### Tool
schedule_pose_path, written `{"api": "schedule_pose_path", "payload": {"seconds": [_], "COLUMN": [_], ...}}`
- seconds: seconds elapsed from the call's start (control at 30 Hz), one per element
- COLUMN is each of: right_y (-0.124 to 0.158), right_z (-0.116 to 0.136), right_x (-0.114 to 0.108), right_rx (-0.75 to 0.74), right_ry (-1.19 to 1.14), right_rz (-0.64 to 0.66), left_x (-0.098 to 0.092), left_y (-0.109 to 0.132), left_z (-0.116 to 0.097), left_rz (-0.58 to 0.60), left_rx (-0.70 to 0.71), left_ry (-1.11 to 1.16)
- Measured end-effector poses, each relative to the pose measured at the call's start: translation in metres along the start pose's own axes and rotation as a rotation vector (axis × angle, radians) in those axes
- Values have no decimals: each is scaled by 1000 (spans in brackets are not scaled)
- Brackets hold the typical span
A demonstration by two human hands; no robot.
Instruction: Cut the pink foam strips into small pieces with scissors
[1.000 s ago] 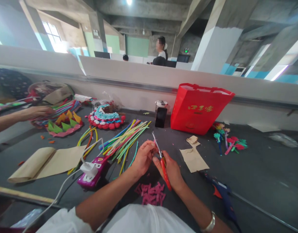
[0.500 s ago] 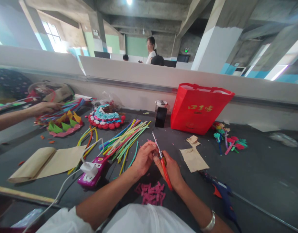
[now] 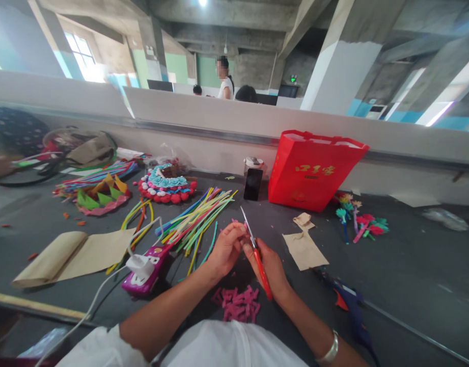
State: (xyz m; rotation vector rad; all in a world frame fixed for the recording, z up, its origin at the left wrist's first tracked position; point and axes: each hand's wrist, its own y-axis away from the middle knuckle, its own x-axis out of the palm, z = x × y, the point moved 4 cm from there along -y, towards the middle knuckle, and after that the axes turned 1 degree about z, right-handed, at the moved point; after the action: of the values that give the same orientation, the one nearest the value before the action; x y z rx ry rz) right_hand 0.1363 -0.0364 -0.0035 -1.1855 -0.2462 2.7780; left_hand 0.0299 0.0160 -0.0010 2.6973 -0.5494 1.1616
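My right hand (image 3: 270, 265) is wrapped round red-handled scissors (image 3: 261, 270), whose metal blades point up and away from me. Close beside the blades, my left hand (image 3: 228, 244) is closed in a pinch. Bits of pink show at its fingertips, seemingly a pink pipe cleaner, mostly hidden by the fingers. The two hands almost touch. Below them, near my body, lies a pile of short pink cut pieces (image 3: 238, 304). Long multicoloured pipe cleaners (image 3: 201, 216) fan out beyond my left hand.
A purple power strip (image 3: 144, 275) and brown paper roll (image 3: 72, 257) lie left. A phone (image 3: 253, 184) leans on a jar, beside a red bag (image 3: 314, 171). Rightward are brown paper (image 3: 306, 251), a glue gun (image 3: 349, 306) and pipe-cleaner flowers (image 3: 366, 224). Flower-trimmed crafts (image 3: 167, 186) stand at back left.
The co-worker's hand at the left has drawn back from the pipe cleaners toward the left edge. A person in the background has shifted left. My hands and the scissors have barely moved.
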Motion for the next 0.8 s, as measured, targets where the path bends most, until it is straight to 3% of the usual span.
{"api": "schedule_pose_path", "payload": {"seconds": [0.8], "right_y": [-4], "right_z": [-3], "right_x": [2], "right_rx": [-20], "right_ry": [-72], "right_rz": [0], "left_x": [-3], "left_y": [-3], "left_z": [2], "left_rz": [10], "left_rx": [-3], "left_ry": [-24]}}
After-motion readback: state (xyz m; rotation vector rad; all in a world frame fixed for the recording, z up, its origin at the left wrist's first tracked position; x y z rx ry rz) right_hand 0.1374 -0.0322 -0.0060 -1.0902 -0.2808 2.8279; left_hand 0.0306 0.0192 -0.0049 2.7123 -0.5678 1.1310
